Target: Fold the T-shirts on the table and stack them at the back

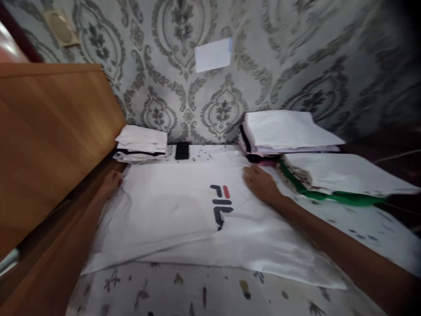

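Note:
A white shirt (164,206) with dark and red lettering lies spread over a patterned sheet, with creases along its near part. At its far left corner is my left hand (113,181), fingers curled together at the fabric edge; what they pinch is too blurred to make out. My right hand (259,181) rests on the shirt's far right part, to the right of the lettering. Its fingers lie fairly flat on the cloth.
Folded clothes (141,142) are stacked at the back left, beside a black phone-like object (182,150). Two more folded piles (283,131) (345,173) stand at the right. A wooden panel (55,145) borders the left; a patterned wall (187,96) rises behind.

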`<state>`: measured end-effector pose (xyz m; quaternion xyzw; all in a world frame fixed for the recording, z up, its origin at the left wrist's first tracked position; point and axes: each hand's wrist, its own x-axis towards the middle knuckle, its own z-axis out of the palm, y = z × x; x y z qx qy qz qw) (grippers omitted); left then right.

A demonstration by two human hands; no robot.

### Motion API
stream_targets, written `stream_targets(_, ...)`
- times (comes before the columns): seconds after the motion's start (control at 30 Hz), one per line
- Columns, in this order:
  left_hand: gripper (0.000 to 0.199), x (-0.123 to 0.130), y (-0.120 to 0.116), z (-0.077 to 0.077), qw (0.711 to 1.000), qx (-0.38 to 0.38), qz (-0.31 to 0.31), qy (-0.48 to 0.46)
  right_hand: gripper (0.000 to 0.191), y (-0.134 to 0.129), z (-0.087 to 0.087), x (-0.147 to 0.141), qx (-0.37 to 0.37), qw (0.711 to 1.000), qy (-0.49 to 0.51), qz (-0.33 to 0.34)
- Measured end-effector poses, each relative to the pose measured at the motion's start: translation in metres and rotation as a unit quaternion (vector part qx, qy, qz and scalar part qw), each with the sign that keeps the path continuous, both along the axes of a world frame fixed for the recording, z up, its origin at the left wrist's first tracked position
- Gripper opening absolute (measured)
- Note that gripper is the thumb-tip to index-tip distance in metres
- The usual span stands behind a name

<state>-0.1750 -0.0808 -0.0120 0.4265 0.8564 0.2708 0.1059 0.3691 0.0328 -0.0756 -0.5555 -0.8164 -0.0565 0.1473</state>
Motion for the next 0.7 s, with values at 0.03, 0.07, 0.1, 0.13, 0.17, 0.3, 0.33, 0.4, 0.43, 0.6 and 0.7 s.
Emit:
stream_targets(0.03, 0.015, -0.002, -0.014, -0.003, 1.000, 0.002, 0.007, -0.002, 0.042, -0.010, -0.003, 0.007, 0.003, 1.000, 0.007, -0.002)
stream_targets(0.07, 0.015, -0.003, -0.029, -0.005, 1.000, 0.003, 0.009, 0.001, 0.044, -0.022, -0.007, 0.015, 0.012, 1.000, 0.010, 0.009)
stream_targets(0.1, 0.016, -0.003, -0.044, -0.008, 1.000, 0.003, 0.006, 0.010, 0.045, -0.034, -0.010, 0.022, 0.019, 0.999, 0.015, 0.037)
stream_targets(0.13, 0.017, -0.001, -0.059, -0.009, 1.000, 0.002, 0.000, 0.020, 0.044, -0.046, -0.012, 0.028, 0.014, 0.997, 0.020, 0.068)
stream_targets(0.17, 0.018, 0.002, -0.073, -0.010, 1.000, 0.000, -0.007, 0.031, 0.044, -0.058, -0.013, 0.033, 0.004, 0.996, 0.026, 0.090)
stream_targets(0.3, 0.024, 0.022, -0.117, -0.009, 0.996, -0.048, -0.014, 0.069, 0.045, -0.092, -0.005, 0.040, -0.044, 0.990, 0.067, 0.118)
stream_targets(0.33, 0.024, 0.027, -0.124, -0.008, 0.993, -0.076, -0.015, 0.086, 0.044, -0.097, -0.001, 0.039, -0.054, 0.988, 0.077, 0.122)
stream_targets(0.4, 0.022, 0.035, -0.135, -0.005, 0.986, -0.124, -0.023, 0.113, 0.041, -0.103, 0.008, 0.038, -0.075, 0.984, 0.090, 0.133)
stream_targets(0.43, 0.020, 0.037, -0.140, -0.004, 0.983, -0.135, -0.029, 0.121, 0.040, -0.106, 0.012, 0.038, -0.083, 0.983, 0.092, 0.138)
stream_targets(0.6, 0.022, 0.036, -0.162, 0.002, 0.977, -0.156, -0.012, 0.142, 0.048, -0.121, 0.026, 0.043, -0.125, 0.976, 0.100, 0.146)
stream_targets(0.7, 0.031, 0.042, -0.166, 0.006, 0.956, -0.198, -0.014, 0.217, 0.052, -0.129, 0.033, 0.046, -0.187, 0.966, 0.105, 0.141)
